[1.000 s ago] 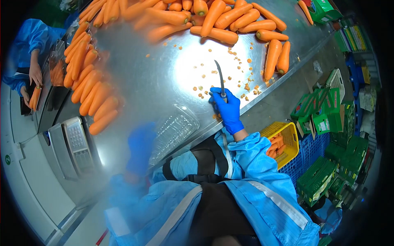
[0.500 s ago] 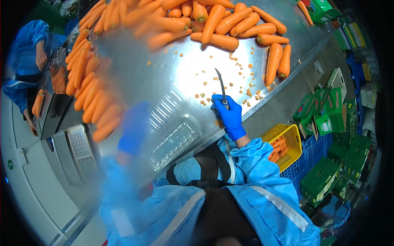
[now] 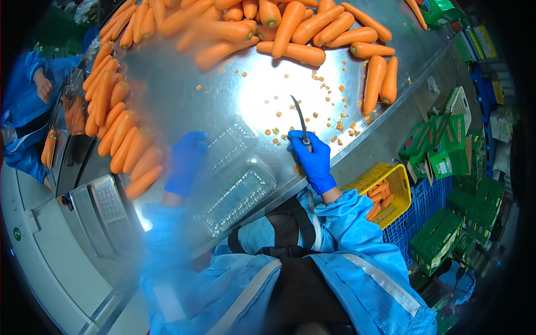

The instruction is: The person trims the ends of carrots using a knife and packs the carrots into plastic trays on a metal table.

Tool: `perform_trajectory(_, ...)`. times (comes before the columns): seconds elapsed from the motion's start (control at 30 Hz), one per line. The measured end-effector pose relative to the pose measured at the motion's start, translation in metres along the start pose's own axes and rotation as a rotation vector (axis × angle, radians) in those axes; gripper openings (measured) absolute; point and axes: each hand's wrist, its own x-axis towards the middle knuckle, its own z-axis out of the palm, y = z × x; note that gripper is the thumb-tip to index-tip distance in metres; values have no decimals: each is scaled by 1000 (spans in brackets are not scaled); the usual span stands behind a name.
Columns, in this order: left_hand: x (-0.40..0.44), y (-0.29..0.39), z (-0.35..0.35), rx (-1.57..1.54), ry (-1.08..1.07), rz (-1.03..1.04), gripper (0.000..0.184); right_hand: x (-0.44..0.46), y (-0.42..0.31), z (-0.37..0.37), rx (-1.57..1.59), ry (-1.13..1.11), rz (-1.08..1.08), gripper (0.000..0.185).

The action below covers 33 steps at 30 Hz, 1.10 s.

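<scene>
My right hand (image 3: 314, 162), in a blue glove, is closed around the handle of a small curved knife (image 3: 302, 118), its dark blade pointing away from me over the steel table (image 3: 178, 95). My left hand (image 3: 187, 161), also blue-gloved, is hazy in the picture. Its fingers are near the left edge of a clear plastic clamshell box (image 3: 240, 195); whether they grip it I cannot make out. The box lies unfolded, its ridged lid half beyond the deeper half. Small carrot trimmings (image 3: 321, 86) are scattered around the blade.
Carrots are heaped along the far side (image 3: 290, 28) and left side (image 3: 125, 139) of the table. A scale (image 3: 106, 204) stands left. At right are a yellow crate (image 3: 403, 192) holding carrots, green cartons (image 3: 444, 145) and green crates (image 3: 435, 240). Another person (image 3: 25, 123) is at far left.
My left hand has moved slightly right, its fingers now closer to the clamshell box. My right hand and the knife stay almost in place. The view has shifted a little.
</scene>
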Motion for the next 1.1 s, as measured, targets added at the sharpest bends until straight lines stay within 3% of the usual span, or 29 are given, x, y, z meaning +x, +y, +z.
perform_trajectory(0.17, -1, 10, 4, 178, 11, 134, 23, 1, 3, 1, -19, 11, -44, 19)
perform_trajectory(0.33, 2, 12, -2, 182, -62, -31, 20, 1, 3, 1, -50, 1, -50, 19)
perform_trajectory(0.47, 4, 3, -13, -137, 88, 97, 18, 1, 0, 0, -86, -12, -33, 20)
perform_trajectory(0.53, 11, 20, -27, -162, 103, 54, 18, 1, 1, 0, -94, -6, -55, 20)
perform_trajectory(0.63, 35, 10, -45, 34, 237, 32, 19, 2, 4, 0, -82, -3, -82, 20)
perform_trajectory(0.67, 52, -16, -56, -25, 89, -93, 31, 2, 4, 0, -85, -2, -82, 20)
perform_trajectory(0.77, 80, -22, -53, 241, 140, -102, 36, 2, 4, 0, -84, 0, -90, 20)
perform_trajectory(0.87, 68, 22, -30, 549, 653, 353, 31, 3, 7, 1, -62, 4, -97, 20)
perform_trajectory(0.97, 28, 43, -20, 322, 282, 278, 36, 3, 8, 0, -79, 4, -87, 20)
perform_trajectory(1.03, 3, 18, -9, 215, 92, 203, 34, 3, 9, 1, -98, 3, -83, 20)
perform_trajectory(1.1, -10, 1, -1, 103, 1, 78, 32, 3, 7, 1, -93, -8, -80, 20)
